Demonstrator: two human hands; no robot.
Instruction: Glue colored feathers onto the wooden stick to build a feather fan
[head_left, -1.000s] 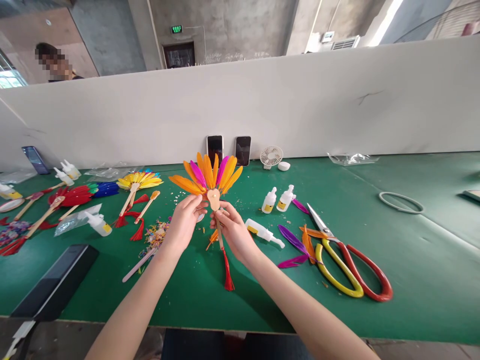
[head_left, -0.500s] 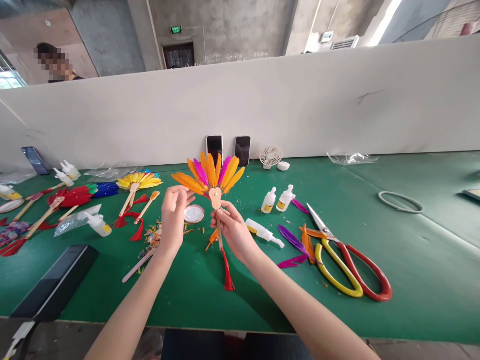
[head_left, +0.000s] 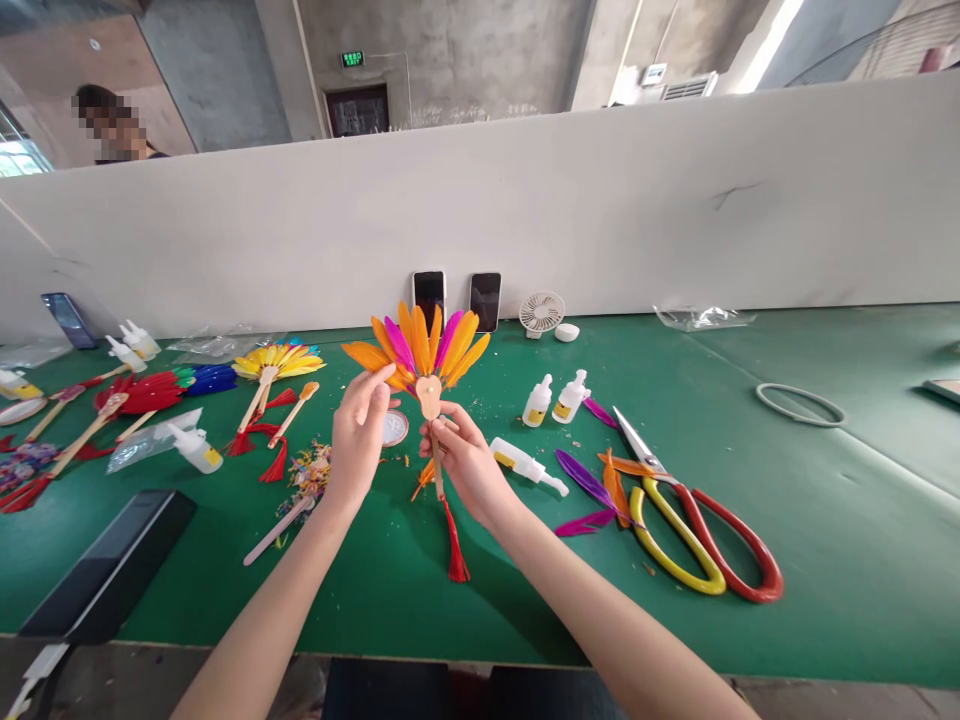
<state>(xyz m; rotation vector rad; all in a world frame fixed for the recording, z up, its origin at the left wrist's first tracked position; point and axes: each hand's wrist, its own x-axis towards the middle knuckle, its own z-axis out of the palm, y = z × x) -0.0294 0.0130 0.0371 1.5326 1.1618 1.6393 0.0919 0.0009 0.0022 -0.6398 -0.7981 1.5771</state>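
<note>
Upright before me is a feather fan (head_left: 429,398) with orange and magenta feathers, a wooden handle and a red tassel (head_left: 457,556) hanging below. My right hand (head_left: 466,455) grips its handle just under the heart-shaped wooden centre. Beside the left feathers is my left hand (head_left: 360,425), fingers extended and holding nothing; whether a fingertip touches a feather I cannot tell. Behind that hand, a small round dish (head_left: 395,428) is partly covered. Orange feather scraps (head_left: 424,478) lie under the fan.
Large scissors (head_left: 679,500) and loose purple feathers (head_left: 585,480) lie to the right, near white glue bottles (head_left: 529,465). Finished-looking feather fans (head_left: 274,368), a black box (head_left: 109,565) and trimmings (head_left: 309,475) are left. Phones (head_left: 485,302) and a small fan (head_left: 541,313) stand against the partition.
My left hand has shifted slightly right, toward the fan's centre, across the lower left feathers, covering more of the dish. The feather fan and my right hand have stayed nearly still.
</note>
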